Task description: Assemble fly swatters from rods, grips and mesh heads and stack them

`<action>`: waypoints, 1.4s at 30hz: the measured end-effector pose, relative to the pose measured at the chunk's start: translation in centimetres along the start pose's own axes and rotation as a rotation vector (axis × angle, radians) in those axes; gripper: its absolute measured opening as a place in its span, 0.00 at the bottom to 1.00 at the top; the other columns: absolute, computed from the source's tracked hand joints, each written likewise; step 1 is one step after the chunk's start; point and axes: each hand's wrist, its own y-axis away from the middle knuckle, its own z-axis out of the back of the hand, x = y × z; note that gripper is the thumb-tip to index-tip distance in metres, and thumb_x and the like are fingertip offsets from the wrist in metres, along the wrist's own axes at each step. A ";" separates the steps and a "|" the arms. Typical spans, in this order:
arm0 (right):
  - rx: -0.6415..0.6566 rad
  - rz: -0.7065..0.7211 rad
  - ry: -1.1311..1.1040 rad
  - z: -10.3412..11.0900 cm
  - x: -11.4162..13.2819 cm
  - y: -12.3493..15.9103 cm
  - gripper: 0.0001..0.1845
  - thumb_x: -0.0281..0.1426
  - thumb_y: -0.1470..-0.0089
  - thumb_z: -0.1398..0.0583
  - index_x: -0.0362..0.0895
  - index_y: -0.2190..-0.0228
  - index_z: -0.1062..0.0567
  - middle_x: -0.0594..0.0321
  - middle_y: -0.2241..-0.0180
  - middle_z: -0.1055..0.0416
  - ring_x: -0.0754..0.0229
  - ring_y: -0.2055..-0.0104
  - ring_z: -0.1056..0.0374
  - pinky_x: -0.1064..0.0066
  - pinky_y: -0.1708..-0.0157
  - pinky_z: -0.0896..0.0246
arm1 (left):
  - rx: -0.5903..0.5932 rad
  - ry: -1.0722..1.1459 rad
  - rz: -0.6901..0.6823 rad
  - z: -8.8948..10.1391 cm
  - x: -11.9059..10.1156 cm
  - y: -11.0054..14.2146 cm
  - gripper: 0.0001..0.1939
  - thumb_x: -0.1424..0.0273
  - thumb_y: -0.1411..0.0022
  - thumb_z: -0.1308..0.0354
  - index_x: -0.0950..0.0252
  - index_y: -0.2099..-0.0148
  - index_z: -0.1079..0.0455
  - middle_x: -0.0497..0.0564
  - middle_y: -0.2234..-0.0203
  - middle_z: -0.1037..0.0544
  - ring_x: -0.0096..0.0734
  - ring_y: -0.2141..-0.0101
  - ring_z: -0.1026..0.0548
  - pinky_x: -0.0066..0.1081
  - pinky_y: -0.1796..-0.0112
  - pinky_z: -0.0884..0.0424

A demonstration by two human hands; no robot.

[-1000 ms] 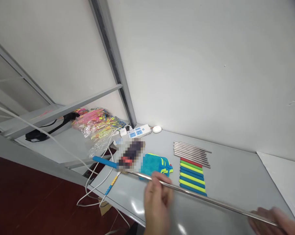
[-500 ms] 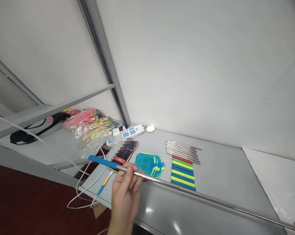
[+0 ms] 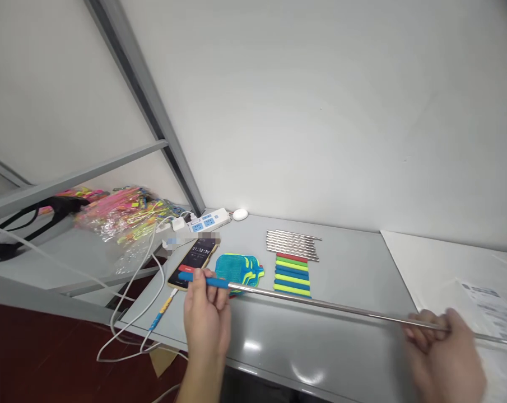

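A long, thin metal rod (image 3: 320,303) with a blue grip slants across the front of the shelf. My left hand (image 3: 207,319) is closed around the blue grip. Farther along the bare metal, my right hand (image 3: 449,352) wraps its fingers around the rod, slightly blurred. Beyond my left hand lie teal and yellow mesh swatter heads (image 3: 235,266), stacked and partly covered by the grip. To their right is a row of blue, yellow, green and red grips (image 3: 292,268), with several shiny metal rods (image 3: 291,244) projecting behind them.
A phone (image 3: 194,257) showing a timer lies left of the swatter heads. Behind it are a power strip (image 3: 209,221) and a white rounded object (image 3: 240,214). White cables (image 3: 114,308) hang over the edge. Bagged colorful items (image 3: 119,210) lie left; white sheeting (image 3: 421,263) lies right.
My right hand has come into view, gripping the rod. My left hand has shifted from the metal onto the blue grip. The view has turned a little to the right.
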 end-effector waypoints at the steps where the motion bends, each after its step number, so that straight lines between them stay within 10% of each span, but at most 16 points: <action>1: -0.055 -0.018 -0.059 -1.4 -0.1 0.8 0.23 0.34 0.44 0.43 0.46 0.82 0.50 0.72 0.84 0.55 0.66 0.82 0.56 0.70 0.81 0.54 | -0.013 0.013 -0.005 -0.6 0.6 0.7 0.14 0.62 0.41 0.36 0.66 0.67 0.33 0.39 0.79 0.41 0.15 0.83 0.48 0.17 0.82 0.44; 17: 0.054 -0.094 -0.076 -7.1 -1.9 6.5 0.23 0.41 0.39 0.47 0.47 0.81 0.48 0.73 0.83 0.54 0.66 0.81 0.51 0.71 0.78 0.49 | 0.010 0.010 0.190 -4.7 5.5 8.5 0.17 0.54 0.37 0.43 0.63 0.66 0.34 0.41 0.76 0.40 0.15 0.82 0.50 0.20 0.75 0.35; 22: 0.195 -0.087 0.142 -5.0 -1.2 5.2 0.26 0.49 0.40 0.47 0.44 0.81 0.35 0.70 0.83 0.47 0.66 0.79 0.48 0.70 0.77 0.49 | 0.067 0.049 0.155 -3.7 4.4 5.9 0.14 0.60 0.38 0.39 0.65 0.66 0.34 0.40 0.77 0.39 0.16 0.82 0.52 0.18 0.83 0.46; 32: -0.023 -0.117 -0.184 -0.1 1.1 -0.5 0.21 0.45 0.42 0.46 0.42 0.63 0.22 0.62 0.70 0.30 0.59 0.65 0.31 0.68 0.67 0.37 | 0.020 0.069 0.102 -0.5 1.2 1.7 0.11 0.65 0.34 0.42 0.66 0.66 0.36 0.39 0.79 0.39 0.16 0.84 0.52 0.17 0.83 0.46; 37: -0.105 -0.065 -0.239 -2.7 0.8 1.0 0.20 0.40 0.39 0.51 0.43 0.63 0.22 0.59 0.68 0.25 0.58 0.58 0.29 0.65 0.60 0.36 | -0.057 0.066 0.064 -1.7 2.6 2.8 0.13 0.64 0.33 0.44 0.65 0.69 0.37 0.38 0.84 0.45 0.18 0.85 0.51 0.19 0.84 0.47; 42: 0.125 -0.143 -0.217 -6.8 -0.1 4.6 0.22 0.43 0.38 0.49 0.42 0.65 0.22 0.55 0.64 0.22 0.54 0.55 0.28 0.62 0.55 0.38 | 0.021 -0.014 0.194 -3.7 5.1 7.0 0.15 0.59 0.34 0.45 0.65 0.68 0.35 0.38 0.85 0.49 0.18 0.85 0.53 0.20 0.84 0.49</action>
